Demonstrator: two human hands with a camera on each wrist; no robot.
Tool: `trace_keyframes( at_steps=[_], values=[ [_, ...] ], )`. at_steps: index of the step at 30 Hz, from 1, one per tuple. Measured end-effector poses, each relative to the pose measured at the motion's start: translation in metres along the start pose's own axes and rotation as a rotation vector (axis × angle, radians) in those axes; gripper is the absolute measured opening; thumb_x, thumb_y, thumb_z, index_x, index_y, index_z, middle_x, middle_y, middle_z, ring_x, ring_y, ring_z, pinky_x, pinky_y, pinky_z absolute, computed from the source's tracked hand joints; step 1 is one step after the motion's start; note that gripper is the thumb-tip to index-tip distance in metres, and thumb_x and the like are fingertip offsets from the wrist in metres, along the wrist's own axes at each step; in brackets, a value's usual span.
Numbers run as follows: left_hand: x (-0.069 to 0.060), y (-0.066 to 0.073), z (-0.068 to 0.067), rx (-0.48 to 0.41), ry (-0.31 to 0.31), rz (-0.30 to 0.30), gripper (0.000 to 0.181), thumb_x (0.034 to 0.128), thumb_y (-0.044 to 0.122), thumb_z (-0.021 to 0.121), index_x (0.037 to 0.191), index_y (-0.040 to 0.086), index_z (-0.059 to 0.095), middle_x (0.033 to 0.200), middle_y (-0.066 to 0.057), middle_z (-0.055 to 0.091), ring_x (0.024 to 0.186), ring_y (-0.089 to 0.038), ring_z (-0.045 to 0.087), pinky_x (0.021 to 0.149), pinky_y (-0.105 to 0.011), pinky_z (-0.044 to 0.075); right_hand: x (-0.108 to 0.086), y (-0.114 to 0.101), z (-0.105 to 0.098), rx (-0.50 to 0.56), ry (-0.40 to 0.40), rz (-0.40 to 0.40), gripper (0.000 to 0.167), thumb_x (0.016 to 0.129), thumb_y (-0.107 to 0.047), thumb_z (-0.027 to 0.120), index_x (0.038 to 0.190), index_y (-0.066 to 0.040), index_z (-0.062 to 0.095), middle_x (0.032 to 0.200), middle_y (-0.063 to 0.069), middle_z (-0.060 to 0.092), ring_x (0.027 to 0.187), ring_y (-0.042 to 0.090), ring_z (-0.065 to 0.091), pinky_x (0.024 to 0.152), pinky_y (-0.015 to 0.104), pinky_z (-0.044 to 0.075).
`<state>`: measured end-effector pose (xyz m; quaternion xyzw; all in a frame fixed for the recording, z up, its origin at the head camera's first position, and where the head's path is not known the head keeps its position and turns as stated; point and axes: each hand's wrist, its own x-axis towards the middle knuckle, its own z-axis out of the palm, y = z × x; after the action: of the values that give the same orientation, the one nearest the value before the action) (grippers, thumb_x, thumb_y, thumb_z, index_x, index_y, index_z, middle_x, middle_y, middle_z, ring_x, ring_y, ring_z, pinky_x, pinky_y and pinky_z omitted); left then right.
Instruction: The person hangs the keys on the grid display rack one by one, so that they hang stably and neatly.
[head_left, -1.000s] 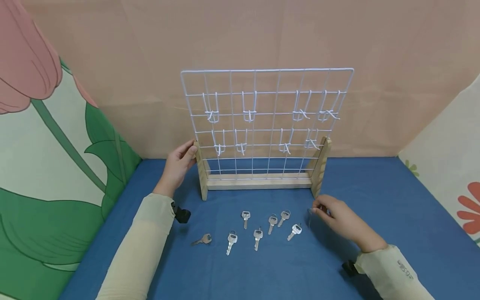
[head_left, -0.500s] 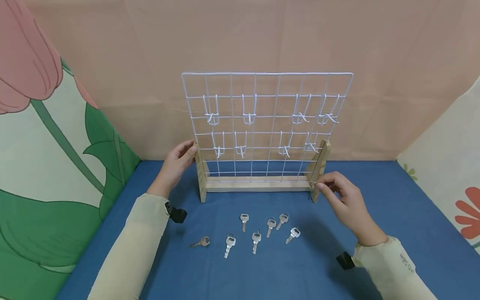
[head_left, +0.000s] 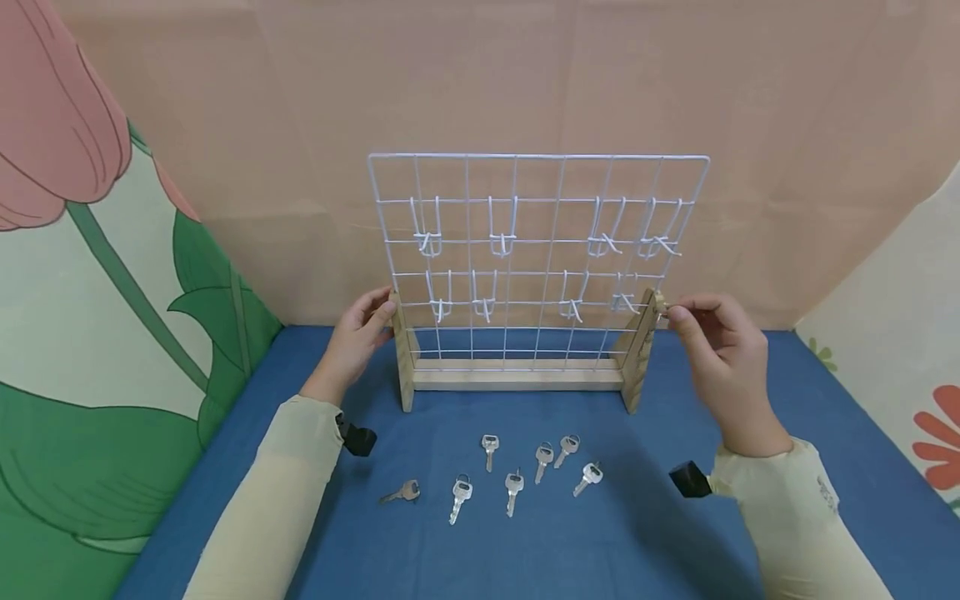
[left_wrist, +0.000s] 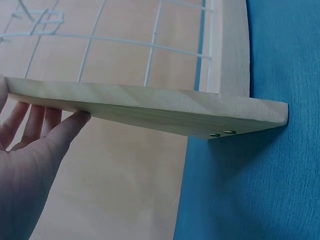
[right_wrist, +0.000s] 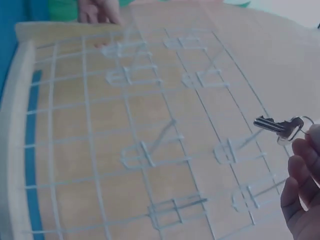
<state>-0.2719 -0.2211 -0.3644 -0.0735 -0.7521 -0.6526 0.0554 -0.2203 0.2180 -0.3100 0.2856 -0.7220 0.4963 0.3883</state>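
Observation:
My left hand point(head_left: 356, 337) holds the left wooden side piece point(left_wrist: 150, 105) of a white wire grid rack point(head_left: 538, 156), thumb on one face and fingers at its edge. My right hand point(head_left: 731, 362) is raised beside the rack's right wooden upright point(head_left: 639, 354). It pinches the ring of a silver key point(right_wrist: 282, 129), which sticks out toward the grid in the right wrist view. In the head view that key is mostly hidden by the fingers. Several white hooks point(head_left: 502, 244) hang on the grid in two rows, none bearing a key.
Several silver keys point(head_left: 461, 492) lie scattered on the blue cloth point(head_left: 540, 558) in front of the rack; the leftmost key point(head_left: 402, 492) looks darker. A tan backdrop point(head_left: 300, 167) rises behind, with flower-printed panels point(head_left: 247, 350) at both sides.
From low by the rack's right foot, my right hand has risen with the key to the top of the right upright. The left hand keeps its hold. The view shifted slightly.

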Motion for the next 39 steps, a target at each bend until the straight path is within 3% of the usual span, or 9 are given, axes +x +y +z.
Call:
trace_keyframes(
  at_steps=[6,11,19,23,30,35,39],
  values=[
    [0.001,0.001,-0.003,0.041,-0.007,0.008,0.058,0.109,0.032,0.046,0.158,0.007,0.03,0.154,-0.019,0.036,0.143,-0.035,0.035,0.112,-0.057,0.036,0.025,0.01,0.002,0.047,0.118,0.083,0.02,0.1,0.0,0.06,0.102,0.02,0.057,0.095,-0.008,0.065,0.085,0.008,0.061,0.079,0.018,0.049],
    [0.002,-0.004,0.003,0.002,-0.026,0.033,0.059,0.1093,0.031,0.045,0.158,0.002,0.027,0.154,-0.022,0.034,0.141,-0.035,0.036,0.113,-0.056,0.036,0.035,0.015,0.001,-0.005,0.161,0.158,0.02,0.102,-0.002,0.058,0.101,0.017,0.056,0.092,-0.01,0.06,0.084,0.008,0.059,0.078,0.02,0.047],
    [0.0,-0.005,0.005,-0.011,0.021,0.031,0.058,0.1095,0.032,0.043,0.158,0.004,0.028,0.154,-0.023,0.033,0.141,-0.036,0.036,0.114,-0.057,0.035,0.045,0.03,0.007,-0.071,0.143,0.175,0.018,0.102,-0.004,0.06,0.102,0.014,0.059,0.089,-0.015,0.058,0.077,0.004,0.057,0.069,0.016,0.046],
    [-0.001,-0.005,0.006,-0.006,0.018,0.032,0.058,0.1098,0.031,0.042,0.159,0.004,0.026,0.154,-0.023,0.033,0.142,-0.036,0.035,0.114,-0.057,0.034,0.049,0.034,0.01,-0.062,0.126,0.235,0.02,0.103,-0.009,0.06,0.103,0.01,0.06,0.088,-0.011,0.059,0.076,0.005,0.057,0.067,0.017,0.047],
    [0.001,-0.006,0.008,0.003,0.018,0.039,0.059,0.1095,0.033,0.043,0.158,0.004,0.027,0.154,-0.022,0.034,0.142,-0.035,0.035,0.114,-0.058,0.034,0.053,0.041,0.014,-0.15,0.095,0.333,0.025,0.104,-0.017,0.059,0.112,0.007,0.061,0.089,-0.012,0.057,0.074,0.005,0.056,0.061,0.016,0.042],
    [0.0,-0.006,0.008,0.017,0.023,0.032,0.059,0.1096,0.033,0.043,0.159,0.004,0.027,0.154,-0.021,0.034,0.142,-0.035,0.036,0.114,-0.057,0.034,0.052,0.043,0.012,-0.103,0.098,0.371,0.025,0.102,-0.02,0.063,0.113,0.002,0.063,0.091,-0.011,0.058,0.077,0.007,0.056,0.063,0.017,0.044],
    [-0.001,-0.008,0.007,0.018,0.02,0.048,0.058,0.11,0.032,0.042,0.158,0.003,0.027,0.155,-0.021,0.034,0.143,-0.035,0.035,0.114,-0.057,0.034,0.038,0.033,0.009,-0.069,0.149,0.328,0.023,0.099,-0.02,0.067,0.111,0.0,0.064,0.093,-0.008,0.06,0.078,0.009,0.057,0.067,0.018,0.046]
  ],
)
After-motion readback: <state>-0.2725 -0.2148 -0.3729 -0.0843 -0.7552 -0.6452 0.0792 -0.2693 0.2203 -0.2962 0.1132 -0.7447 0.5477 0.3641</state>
